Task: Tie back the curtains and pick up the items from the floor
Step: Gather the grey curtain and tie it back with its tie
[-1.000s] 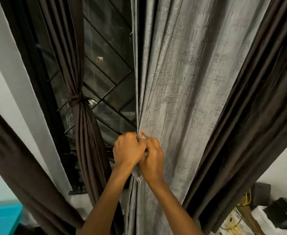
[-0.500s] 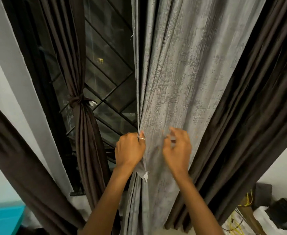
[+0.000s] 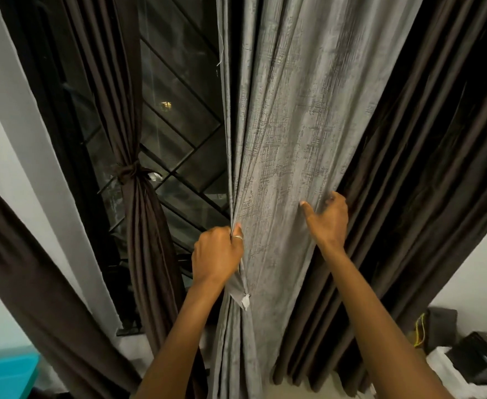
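Both edges of the grey curtain (image 3: 294, 125) are gripped, by left hand (image 3: 217, 254) and right hand (image 3: 330, 221), apparently to bunch it for tying.

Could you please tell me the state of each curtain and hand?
Grey curtain: untied, gathered at its left edge.
Left brown curtain: tied back with a knot.
Right brown curtain: hanging loose, untied.
Left hand: grips grey curtain's left edge.
Right hand: grips grey curtain's right edge.
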